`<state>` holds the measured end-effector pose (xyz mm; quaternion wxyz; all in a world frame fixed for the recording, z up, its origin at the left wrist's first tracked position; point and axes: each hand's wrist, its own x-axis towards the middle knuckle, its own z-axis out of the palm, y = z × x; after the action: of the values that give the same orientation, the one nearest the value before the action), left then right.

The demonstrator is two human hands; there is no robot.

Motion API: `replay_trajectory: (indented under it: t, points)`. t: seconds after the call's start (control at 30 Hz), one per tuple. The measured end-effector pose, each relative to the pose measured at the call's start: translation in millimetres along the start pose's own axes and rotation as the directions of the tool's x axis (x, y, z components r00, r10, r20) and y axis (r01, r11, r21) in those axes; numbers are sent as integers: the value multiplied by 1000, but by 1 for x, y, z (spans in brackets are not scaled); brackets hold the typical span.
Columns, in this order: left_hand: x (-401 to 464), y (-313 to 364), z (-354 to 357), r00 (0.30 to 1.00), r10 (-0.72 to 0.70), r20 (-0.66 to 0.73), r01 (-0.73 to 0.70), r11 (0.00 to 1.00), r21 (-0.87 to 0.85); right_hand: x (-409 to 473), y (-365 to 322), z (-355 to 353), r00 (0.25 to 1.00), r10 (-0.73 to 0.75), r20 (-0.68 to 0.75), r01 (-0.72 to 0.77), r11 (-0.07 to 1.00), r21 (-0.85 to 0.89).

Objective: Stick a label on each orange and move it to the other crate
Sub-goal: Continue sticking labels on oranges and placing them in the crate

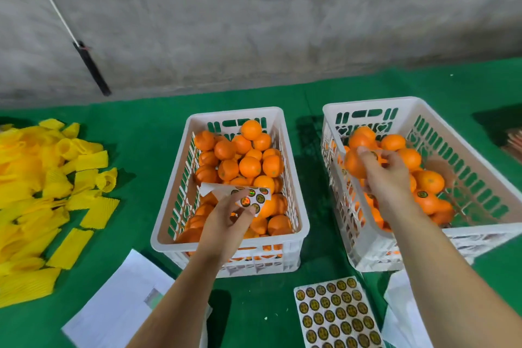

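A: Start with the big things. Where do the crates sit?

B: The right crate (440,110) lies under the right hand (387,178), part full, and some fruit in it shows labels. The left crate (234,116) lies under and beyond the left hand (226,223), heaped with plain oranges (250,165).

A: And the hands?

B: The right hand's fingers curl round one orange (354,164), held over the right crate, above the fruit piled there. A dark label seems to sit on it by the fingertips, though the fingers half hide it. The left hand pinches a small sheet (250,198) of round labels over the near end of the left crate.

A: So the step in hand is the drop?

B: I judge so: setting that orange down. Best to lower it onto the pile and only then loosen the fingers, so it does not knock or roll. A press of the thumb on the label first would seat its edge.

A: Anything for the left hand?

B: Keep the small sheet flat and off the fruit, so no label catches early. It looks nearly used up; a full sheet (336,316) lies on the green mat (254,305), nearer the body than both hands, between the arms.

A: Then?

B: Reach left for a plain orange.
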<state>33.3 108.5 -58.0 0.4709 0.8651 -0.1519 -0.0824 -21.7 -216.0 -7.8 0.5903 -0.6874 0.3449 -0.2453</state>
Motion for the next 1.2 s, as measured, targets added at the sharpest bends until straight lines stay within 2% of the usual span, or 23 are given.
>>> replay_trajectory:
  t: [0.1,0.17,0.23,0.3,0.33,0.4,0.47,0.5,0.57,0.63,0.73,0.8,0.93,1.07,1.2]
  points:
    - [-1,2,4,1000,6,19,-7,999,45,26,8,-20,996,67,-66,-75,989,-126]
    - [0,2,5,1000,5,-7,-5,999,44,19,15,-18,999,18,-37,-26,971,-237]
    - [3,-1,5,999,5,-35,-4,1000,9,-3,20,0,990,-136,31,139,944,-298]
    - [4,-7,7,998,-15,-66,9,996,-92,-35,21,30,932,-306,196,354,885,-301]
    - [5,-9,6,995,-38,-92,23,986,-166,-51,22,47,892,-340,298,425,855,-299]
    - [7,-11,3,984,-93,-152,42,950,-310,-77,19,74,845,-240,478,423,846,-324]
    - [8,-10,-1,971,-140,-193,49,910,-413,-89,22,93,838,-73,541,313,876,-366]
    - [9,-9,-2,967,-159,-199,54,891,-451,-91,24,100,840,-63,539,320,859,-399]
    - [10,-8,-3,962,-184,-202,64,870,-490,-95,23,113,825,-143,547,438,773,-458]
    - [12,-8,-4,960,-198,-199,71,856,-512,-101,20,129,784,-194,590,501,759,-416]
    - [15,-10,-4,959,-227,-170,99,829,-551,-109,22,144,758,-176,628,404,882,-241]
    - [18,-10,-5,957,-251,-147,124,808,-576,-109,28,145,760,-262,594,483,840,-248]
    - [25,-11,-4,954,-269,-136,193,892,-410,-112,34,148,753,-273,598,528,793,-304]
    - [38,-9,3,924,-379,-50,338,871,-356,-116,37,155,768,-341,543,599,683,-418]
    - [50,-10,15,901,-427,-75,415,900,-131,-120,36,156,804,-381,457,568,720,-398]
